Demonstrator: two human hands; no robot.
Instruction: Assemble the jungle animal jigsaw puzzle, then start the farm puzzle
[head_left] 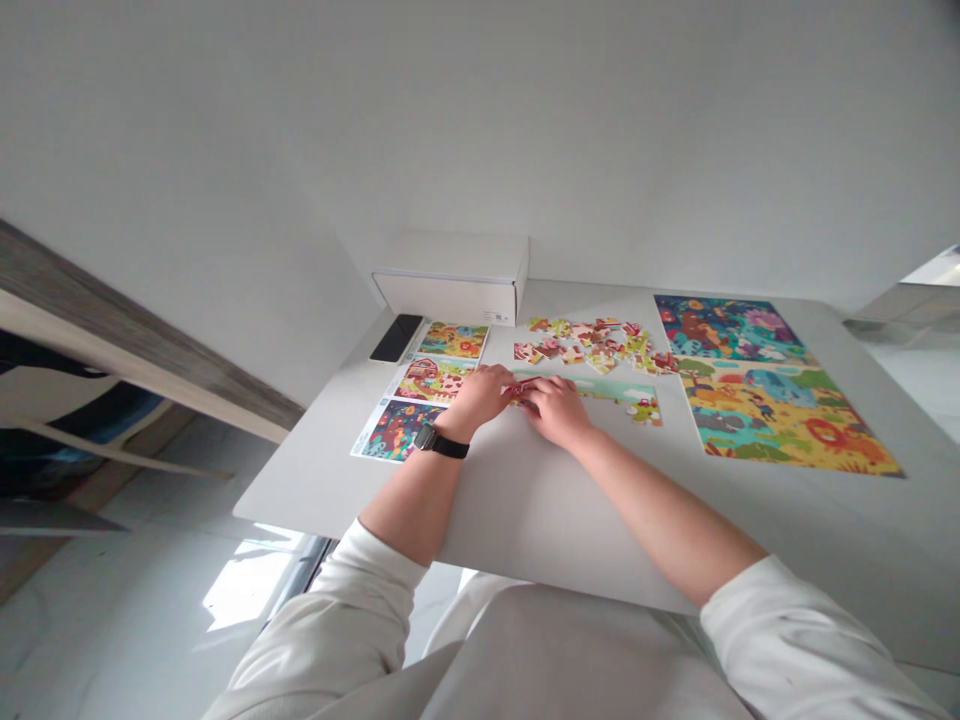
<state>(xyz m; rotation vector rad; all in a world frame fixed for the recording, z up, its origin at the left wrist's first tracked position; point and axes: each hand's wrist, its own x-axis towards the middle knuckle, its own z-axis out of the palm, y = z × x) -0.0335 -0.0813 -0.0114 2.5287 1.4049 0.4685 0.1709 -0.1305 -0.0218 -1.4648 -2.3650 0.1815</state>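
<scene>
On the white surface, the two largest things are assembled jigsaw puzzles, lying edge to edge at the right, one mostly blue and purple, the other mostly yellow and teal. One white cardboard box stands at the far edge, and one black smartphone lies just beside it. Three picture cards form a line down the left side. Near the far edge, between the cards and the finished puzzles, sits a heap of loose puzzle pieces, too small and too jumbled to count exactly. One partly joined puzzle section lies just beyond the two hands. The left hand, with one black wristwatch on its wrist, and the right hand are close together. Their fingers curl in from either side around one small red puzzle piece; which fingers actually grip it is too small to tell.
</scene>
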